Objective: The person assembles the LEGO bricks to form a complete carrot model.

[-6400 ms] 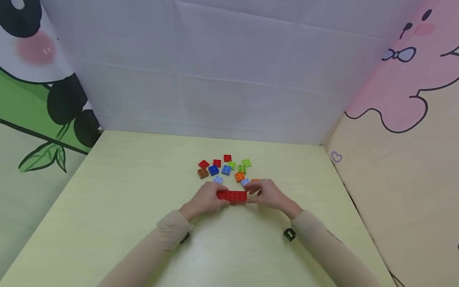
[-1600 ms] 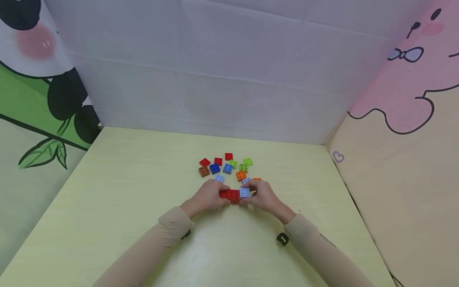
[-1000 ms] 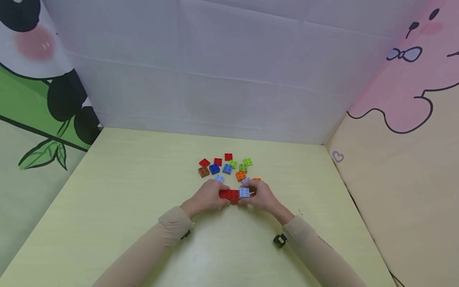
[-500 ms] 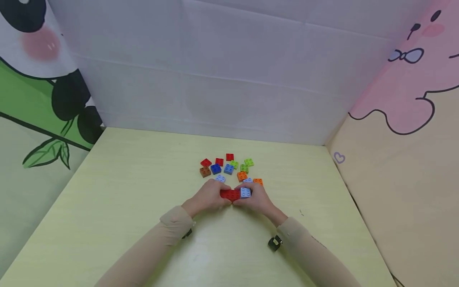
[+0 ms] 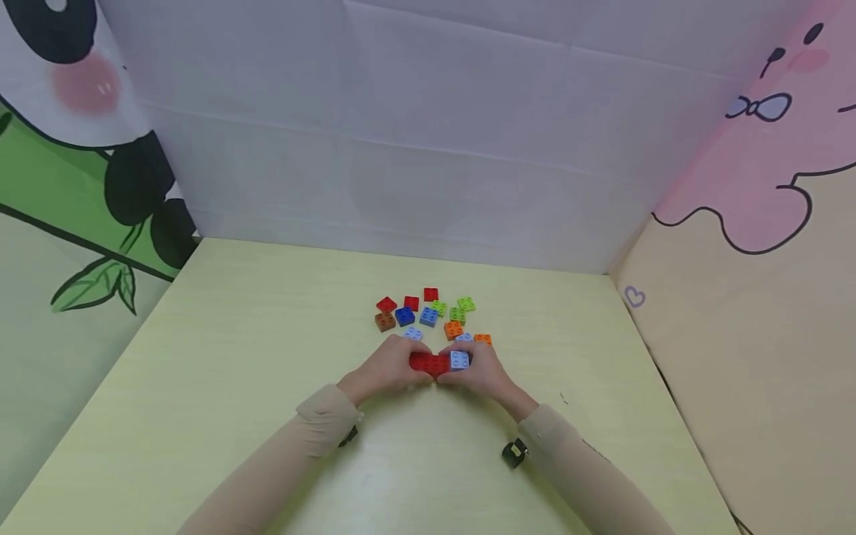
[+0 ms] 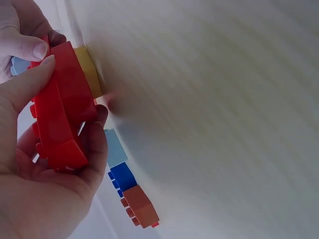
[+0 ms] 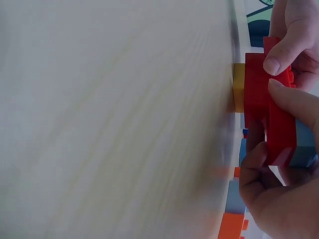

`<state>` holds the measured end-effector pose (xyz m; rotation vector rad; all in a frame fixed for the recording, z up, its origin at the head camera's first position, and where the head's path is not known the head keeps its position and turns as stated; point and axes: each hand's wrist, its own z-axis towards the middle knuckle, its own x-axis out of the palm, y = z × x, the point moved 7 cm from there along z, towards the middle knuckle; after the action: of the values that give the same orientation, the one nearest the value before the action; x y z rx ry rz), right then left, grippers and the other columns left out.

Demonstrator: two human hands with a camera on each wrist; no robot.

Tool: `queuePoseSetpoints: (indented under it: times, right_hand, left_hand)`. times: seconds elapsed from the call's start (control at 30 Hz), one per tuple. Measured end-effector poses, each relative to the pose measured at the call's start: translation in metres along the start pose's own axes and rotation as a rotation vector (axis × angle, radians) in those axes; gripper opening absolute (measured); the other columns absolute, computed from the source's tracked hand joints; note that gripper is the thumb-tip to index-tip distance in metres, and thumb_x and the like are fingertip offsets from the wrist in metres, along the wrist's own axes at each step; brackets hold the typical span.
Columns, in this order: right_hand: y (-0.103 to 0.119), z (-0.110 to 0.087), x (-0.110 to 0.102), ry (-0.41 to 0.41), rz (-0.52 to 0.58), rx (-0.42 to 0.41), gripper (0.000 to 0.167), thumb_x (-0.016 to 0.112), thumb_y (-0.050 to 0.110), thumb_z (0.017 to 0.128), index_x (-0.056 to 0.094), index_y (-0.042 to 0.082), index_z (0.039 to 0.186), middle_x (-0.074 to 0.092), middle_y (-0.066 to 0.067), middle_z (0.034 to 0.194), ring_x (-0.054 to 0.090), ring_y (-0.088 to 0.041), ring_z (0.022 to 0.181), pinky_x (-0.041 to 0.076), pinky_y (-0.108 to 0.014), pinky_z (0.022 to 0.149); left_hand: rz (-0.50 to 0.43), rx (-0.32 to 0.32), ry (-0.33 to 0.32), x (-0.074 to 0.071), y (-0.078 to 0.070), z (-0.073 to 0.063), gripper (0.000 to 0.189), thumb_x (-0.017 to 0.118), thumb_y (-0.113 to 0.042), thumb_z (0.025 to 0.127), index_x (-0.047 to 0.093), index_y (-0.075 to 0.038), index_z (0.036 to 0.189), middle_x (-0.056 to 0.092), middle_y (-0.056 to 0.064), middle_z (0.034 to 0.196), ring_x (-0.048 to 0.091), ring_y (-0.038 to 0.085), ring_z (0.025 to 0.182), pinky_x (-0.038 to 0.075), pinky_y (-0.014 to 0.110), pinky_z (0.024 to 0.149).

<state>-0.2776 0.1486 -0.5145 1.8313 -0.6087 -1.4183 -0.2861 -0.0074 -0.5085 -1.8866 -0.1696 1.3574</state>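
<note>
A stack of toy building bricks is between my hands. Its top layer is a long red brick point(image 5: 429, 363), with a light blue brick point(image 5: 458, 360) on its right end. Beneath the long one, in the left wrist view, are a shorter red brick point(image 6: 75, 87) and a yellow brick point(image 6: 88, 72) at the table. My left hand point(image 5: 388, 364) grips the long brick's left end, thumb on the near side. My right hand point(image 5: 483, 370) holds its right end around the light blue brick. In the right wrist view both thumbs press the red brick's near side, their tips almost touching.
Loose bricks lie just beyond my hands on the pale table point(image 5: 267, 327): a brown brick point(image 5: 384, 321), a dark blue brick point(image 5: 404, 316), a mid-blue brick point(image 5: 429, 316), an orange brick point(image 5: 453, 330), plus several red, green and light blue ones. A wall stands behind.
The light blue brick now sits on the long red brick's right end, which was bare in the oldest frame. My right hand has shifted left, its thumb along the red brick's near side.
</note>
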Motion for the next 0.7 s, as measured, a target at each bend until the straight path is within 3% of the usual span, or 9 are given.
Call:
queuePoseSetpoints:
  times: [0.1, 0.23, 0.4, 0.53, 0.6, 0.7]
  right_hand:
    - [0.000, 0.000, 0.001, 0.002, 0.004, -0.006, 0.037, 0.086, 0.029, 0.070, 0.071, 0.026, 0.104, 0.058, 0.001, 0.112, 0.048, -0.022, 0.104, 0.044, -0.041, 0.084]
    - [-0.002, 0.000, 0.001, 0.007, -0.006, -0.005, 0.038, 0.086, 0.031, 0.071, 0.070, 0.028, 0.106, 0.056, 0.000, 0.115, 0.047, -0.022, 0.106, 0.044, -0.042, 0.084]
    - [-0.004, 0.001, 0.002, 0.014, -0.006, 0.008, 0.039, 0.085, 0.032, 0.071, 0.070, 0.029, 0.108, 0.055, -0.001, 0.119, 0.046, -0.023, 0.109, 0.044, -0.042, 0.086]
    - [-0.005, 0.001, 0.001, 0.006, -0.011, 0.012, 0.039, 0.085, 0.031, 0.071, 0.070, 0.028, 0.107, 0.054, -0.002, 0.122, 0.045, -0.022, 0.110, 0.043, -0.043, 0.087]
    - [-0.005, 0.002, 0.001, 0.002, -0.011, 0.011, 0.039, 0.086, 0.031, 0.071, 0.071, 0.027, 0.107, 0.054, -0.002, 0.124, 0.045, -0.023, 0.110, 0.043, -0.043, 0.088]
    - [-0.006, 0.002, 0.002, 0.008, -0.007, 0.008, 0.039, 0.086, 0.031, 0.071, 0.070, 0.028, 0.107, 0.053, -0.003, 0.123, 0.045, -0.023, 0.110, 0.043, -0.043, 0.087]
  left_hand:
    - [-0.017, -0.014, -0.022, -0.004, 0.003, -0.003, 0.044, 0.081, -0.040, 0.075, 0.071, -0.014, 0.109, 0.060, -0.007, 0.094, 0.050, 0.015, 0.088, 0.045, 0.029, 0.070]
    - [-0.108, -0.049, -0.103, -0.018, 0.010, -0.006, 0.060, 0.079, -0.053, 0.071, 0.070, -0.012, 0.113, 0.064, -0.004, 0.100, 0.054, 0.015, 0.091, 0.050, 0.028, 0.070]
    - [-0.173, -0.057, -0.351, -0.048, 0.027, -0.008, 0.045, 0.073, -0.047, 0.081, 0.072, -0.011, 0.107, 0.066, -0.001, 0.095, 0.058, 0.016, 0.088, 0.052, 0.031, 0.070]
    - [-0.107, -0.055, -0.536, -0.066, 0.043, -0.010, 0.031, 0.071, -0.030, 0.087, 0.070, -0.007, 0.106, 0.065, 0.004, 0.093, 0.058, 0.022, 0.087, 0.050, 0.036, 0.075]
    - [-0.076, -0.075, -0.564, -0.070, 0.052, -0.009, 0.034, 0.073, -0.024, 0.085, 0.068, -0.003, 0.111, 0.064, 0.010, 0.098, 0.057, 0.026, 0.090, 0.048, 0.040, 0.078]
    - [-0.042, -0.137, -0.541, -0.070, 0.064, -0.007, 0.045, 0.076, -0.024, 0.082, 0.064, 0.001, 0.118, 0.062, 0.015, 0.106, 0.055, 0.029, 0.095, 0.047, 0.043, 0.081]
